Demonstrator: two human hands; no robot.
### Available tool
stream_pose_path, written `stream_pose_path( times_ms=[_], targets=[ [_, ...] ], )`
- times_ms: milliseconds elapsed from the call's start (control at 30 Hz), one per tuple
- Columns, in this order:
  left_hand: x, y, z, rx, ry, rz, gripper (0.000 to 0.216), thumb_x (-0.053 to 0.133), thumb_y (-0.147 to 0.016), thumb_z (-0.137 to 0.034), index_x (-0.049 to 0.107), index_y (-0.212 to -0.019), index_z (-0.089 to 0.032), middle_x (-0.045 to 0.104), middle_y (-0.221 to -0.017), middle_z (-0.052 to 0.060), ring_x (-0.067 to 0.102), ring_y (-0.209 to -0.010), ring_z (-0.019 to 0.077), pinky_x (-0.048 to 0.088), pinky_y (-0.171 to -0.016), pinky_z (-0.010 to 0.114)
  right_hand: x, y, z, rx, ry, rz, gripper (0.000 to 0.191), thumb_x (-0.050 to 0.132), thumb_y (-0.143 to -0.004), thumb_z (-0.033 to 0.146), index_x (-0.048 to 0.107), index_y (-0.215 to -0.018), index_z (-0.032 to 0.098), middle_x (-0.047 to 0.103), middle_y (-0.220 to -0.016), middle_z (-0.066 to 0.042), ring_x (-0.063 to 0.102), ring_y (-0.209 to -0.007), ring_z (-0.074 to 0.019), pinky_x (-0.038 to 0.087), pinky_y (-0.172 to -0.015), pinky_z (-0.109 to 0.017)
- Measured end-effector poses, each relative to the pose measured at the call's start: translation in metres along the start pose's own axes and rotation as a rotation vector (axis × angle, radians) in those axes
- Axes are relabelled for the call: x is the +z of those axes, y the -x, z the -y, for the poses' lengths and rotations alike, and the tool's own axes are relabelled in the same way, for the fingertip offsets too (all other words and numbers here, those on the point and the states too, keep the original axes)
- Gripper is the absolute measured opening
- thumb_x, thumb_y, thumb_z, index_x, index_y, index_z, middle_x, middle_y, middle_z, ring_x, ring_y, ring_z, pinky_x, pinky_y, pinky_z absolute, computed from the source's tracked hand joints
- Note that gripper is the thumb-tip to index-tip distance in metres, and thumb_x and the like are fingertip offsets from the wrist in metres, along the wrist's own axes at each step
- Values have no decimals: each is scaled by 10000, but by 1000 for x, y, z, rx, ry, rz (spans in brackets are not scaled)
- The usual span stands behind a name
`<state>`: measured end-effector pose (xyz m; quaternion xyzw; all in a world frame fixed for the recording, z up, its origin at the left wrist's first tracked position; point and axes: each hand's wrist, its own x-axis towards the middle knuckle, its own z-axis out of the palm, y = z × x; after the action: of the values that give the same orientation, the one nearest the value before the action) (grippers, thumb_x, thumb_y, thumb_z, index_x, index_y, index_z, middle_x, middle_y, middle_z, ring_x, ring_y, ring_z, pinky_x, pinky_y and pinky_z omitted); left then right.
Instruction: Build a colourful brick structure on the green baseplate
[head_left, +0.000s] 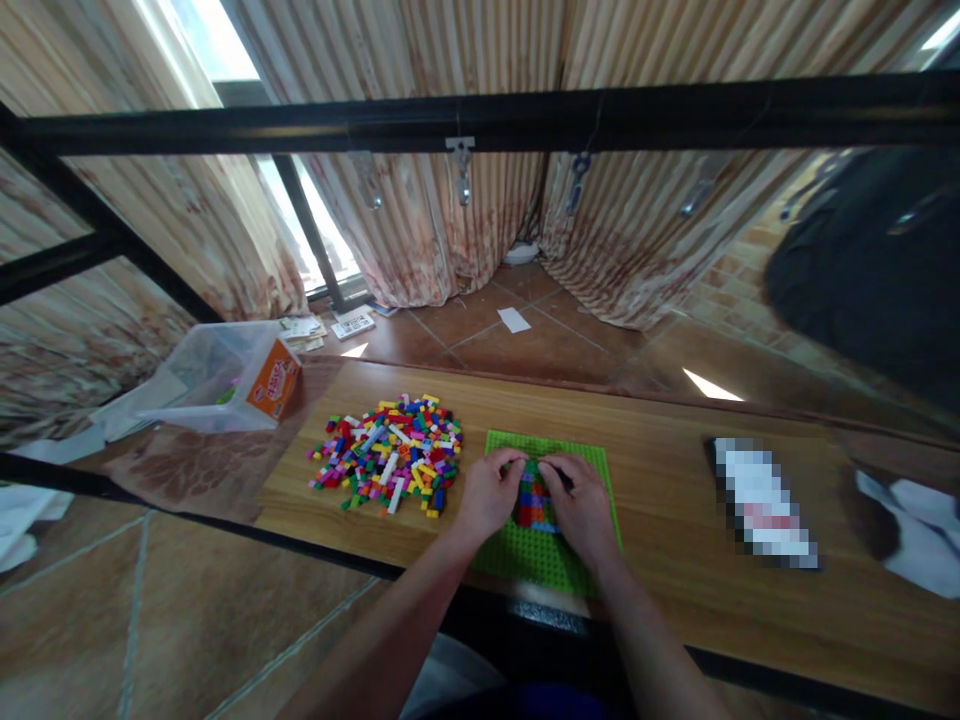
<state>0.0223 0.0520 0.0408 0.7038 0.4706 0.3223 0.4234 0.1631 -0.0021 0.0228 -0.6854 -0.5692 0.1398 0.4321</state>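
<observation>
A bright green studded baseplate (536, 568) lies on the table in front of me. On it stands a small block of joined toy bricks (534, 508) in red, blue, green and other colours, partly covered by my fingers. My left hand (491, 492) is closed, its thumb and forefinger pinching at the far end of the block. From the other side my right hand (583, 502) pinches at the same spot, fingertips close to the left ones. A green brick (531, 467) shows between both sets of fingertips, pressed against or just above the plate.
Left of the baseplate, a spread-out pile of loose bricks (394, 455) covers the wooden table (660, 500). Farther left is a clear plastic box (217, 385) with an orange label. A pixelated phone-shaped object (765, 503) lies right. A black metal bar (510, 120) with hanging clips crosses ahead.
</observation>
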Motion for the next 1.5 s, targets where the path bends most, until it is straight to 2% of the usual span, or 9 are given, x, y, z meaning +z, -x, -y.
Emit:
stream_pose_path(
  times_ms=[133,300,367,600,833,1033,1333,1500],
  targets=[
    [1,-1,3,-19,-7,5,221,496,-903,-196,716,-920,-185,743,-935,40,676,-855,172,512,-822,269,0,0,1,7,5,-3,304,512,-906,456,709,-898,225,710,-963,-69,602,-940,-229,427,-891,-403],
    [1,-4,9,-100,62,32,296,422,-936,-244,701,-999,-169,725,-898,36,633,-608,125,499,-629,235,1,0,0,6,19,-3,324,507,-906,472,711,-899,221,713,-959,-74,603,-937,-231,424,-888,-403],
    [2,-5,11,-121,88,33,306,413,-935,-253,697,-1009,-164,717,-896,37,616,-568,115,484,-586,227,0,0,-1,-2,26,-1,334,489,-917,470,711,-907,220,712,-965,-76,602,-938,-231,423,-888,-402],
    [2,-4,13,-99,79,40,326,405,-946,-288,692,-1046,-170,719,-891,42,620,-607,126,475,-619,236,0,-1,-5,-20,40,14,365,459,-928,478,704,-897,210,710,-956,-83,603,-924,-230,428,-879,-402],
    [0,-3,8,15,8,37,386,434,-942,-355,682,-717,-163,648,-658,8,579,-644,140,413,-593,223,-1,-1,-6,-41,36,15,362,481,-915,497,701,-904,210,708,-953,-86,602,-927,-231,435,-883,-408],
    [2,-3,6,8,54,25,279,508,-900,-319,745,-894,-172,747,-874,36,656,-785,165,463,-707,242,-1,0,-4,-38,31,26,338,516,-897,504,701,-884,221,709,-939,-73,607,-918,-230,434,-892,-419],
    [0,-4,3,-37,27,37,250,529,-876,-282,755,-852,-177,743,-791,22,645,-732,160,458,-650,234,-1,0,-7,-35,-37,20,338,528,-892,493,723,-994,236,711,-1003,-79,616,-955,-227,445,-916,-430],
    [1,-4,4,-39,24,30,238,535,-867,-267,752,-828,-179,734,-771,17,636,-725,157,460,-655,232,-1,1,-8,-16,-57,31,347,517,-889,514,734,-965,254,710,-996,-78,616,-956,-231,454,-904,-433]
  ],
)
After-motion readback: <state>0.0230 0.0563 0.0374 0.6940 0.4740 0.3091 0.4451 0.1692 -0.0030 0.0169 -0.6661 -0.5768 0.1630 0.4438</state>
